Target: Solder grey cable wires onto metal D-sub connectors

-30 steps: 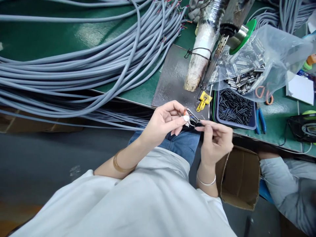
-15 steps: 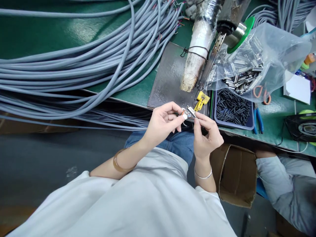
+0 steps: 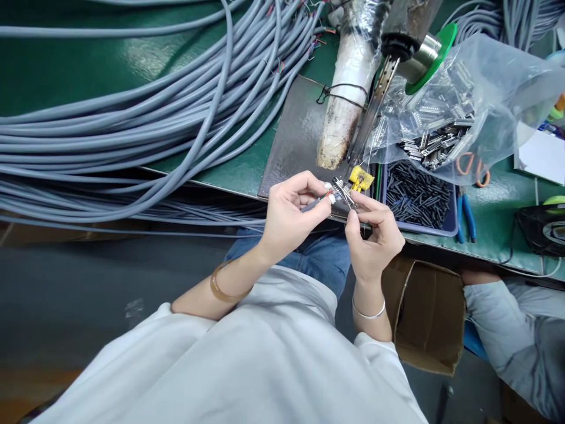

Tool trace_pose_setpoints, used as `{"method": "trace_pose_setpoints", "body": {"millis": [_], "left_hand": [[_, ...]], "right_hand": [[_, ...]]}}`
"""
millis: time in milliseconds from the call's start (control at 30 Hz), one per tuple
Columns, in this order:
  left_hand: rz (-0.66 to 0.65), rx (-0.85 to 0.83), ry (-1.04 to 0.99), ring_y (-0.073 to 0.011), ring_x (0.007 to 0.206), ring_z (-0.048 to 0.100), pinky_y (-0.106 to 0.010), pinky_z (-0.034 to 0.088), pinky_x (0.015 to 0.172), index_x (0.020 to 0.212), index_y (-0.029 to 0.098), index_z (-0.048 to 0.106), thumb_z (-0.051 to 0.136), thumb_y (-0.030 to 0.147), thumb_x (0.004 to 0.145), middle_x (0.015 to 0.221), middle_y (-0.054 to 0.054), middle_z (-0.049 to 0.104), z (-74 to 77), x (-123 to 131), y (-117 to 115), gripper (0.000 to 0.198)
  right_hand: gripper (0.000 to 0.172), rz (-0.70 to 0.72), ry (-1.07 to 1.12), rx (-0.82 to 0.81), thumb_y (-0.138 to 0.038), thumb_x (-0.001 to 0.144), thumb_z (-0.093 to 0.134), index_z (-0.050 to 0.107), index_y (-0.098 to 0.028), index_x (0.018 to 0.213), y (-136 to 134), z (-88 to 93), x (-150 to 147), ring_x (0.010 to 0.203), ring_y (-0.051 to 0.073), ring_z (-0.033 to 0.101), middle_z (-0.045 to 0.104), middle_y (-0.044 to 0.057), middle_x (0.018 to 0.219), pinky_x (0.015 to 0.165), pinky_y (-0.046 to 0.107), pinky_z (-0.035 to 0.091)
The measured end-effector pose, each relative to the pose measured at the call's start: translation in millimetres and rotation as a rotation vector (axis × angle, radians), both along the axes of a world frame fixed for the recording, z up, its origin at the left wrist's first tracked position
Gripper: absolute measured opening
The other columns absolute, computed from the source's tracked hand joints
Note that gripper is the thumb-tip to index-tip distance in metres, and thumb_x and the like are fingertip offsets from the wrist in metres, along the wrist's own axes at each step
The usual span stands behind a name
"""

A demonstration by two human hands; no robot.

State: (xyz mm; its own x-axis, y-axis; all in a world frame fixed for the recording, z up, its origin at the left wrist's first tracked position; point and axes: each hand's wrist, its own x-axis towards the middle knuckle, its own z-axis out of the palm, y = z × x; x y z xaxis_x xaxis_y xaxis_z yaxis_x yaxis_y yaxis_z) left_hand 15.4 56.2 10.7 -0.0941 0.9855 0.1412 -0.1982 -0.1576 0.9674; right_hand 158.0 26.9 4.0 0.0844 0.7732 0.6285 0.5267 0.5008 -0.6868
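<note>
My left hand [image 3: 293,215] is closed around the end of a thin grey cable [image 3: 311,204], whose coloured wire tips show at my fingertips. My right hand [image 3: 374,232] pinches a small metal connector [image 3: 344,192] and holds it against those wire tips. Both hands hover at the near edge of the green workbench [image 3: 247,171], just in front of a dark metal plate [image 3: 295,141]. A yellow clamp [image 3: 361,178] sits right behind the connector, at the tip of a wrapped soldering fixture [image 3: 348,94].
A thick bundle of grey cables [image 3: 132,129] covers the bench's left half. To the right lie a clear bag of metal connectors [image 3: 445,118], a blue tray of black tubing pieces [image 3: 417,197], blue-handled pliers [image 3: 465,215] and a green solder spool [image 3: 430,56]. An open cardboard box [image 3: 430,318] and another person's sleeve [image 3: 516,330] are lower right.
Both hands have moved a little up toward the yellow clamp. My right hand has curled in and brought the connector against the cable end held by my left hand.
</note>
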Motion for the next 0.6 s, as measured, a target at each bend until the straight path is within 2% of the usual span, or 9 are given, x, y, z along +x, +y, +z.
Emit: {"method": "trace_pose_setpoints", "body": {"millis": [267, 600], "left_hand": [[0.029, 0.028, 0.03, -0.0037, 0.051, 0.052, -0.014, 0.047, 0.048, 0.067, 0.015, 0.06, 0.072, 0.012, 0.074, 0.07, 0.001, 0.065, 3.5, 2.4, 4.7, 0.014], [0.044, 0.039, 0.083, -0.0043, 0.053, 0.052, -0.014, 0.046, 0.049, 0.069, 0.015, 0.06, 0.07, 0.01, 0.075, 0.07, 0.002, 0.063, 3.5, 3.5, 5.2, 0.013]], "right_hand": [[0.013, 0.011, -0.045, -0.014, -0.014, 0.089, 0.067, 0.059, -0.024, 0.085, 4.7, 1.6, 3.9, 0.097, 0.02, 0.077, 0.078, 0.005, 0.109, 0.081, 0.037, 0.066], [0.015, 0.036, 0.019, -0.002, -0.01, 0.087, 0.07, 0.062, -0.023, 0.086, 8.1, 0.9, 4.1, 0.099, 0.019, 0.076, 0.078, 0.004, 0.109, 0.083, 0.037, 0.066]]}}
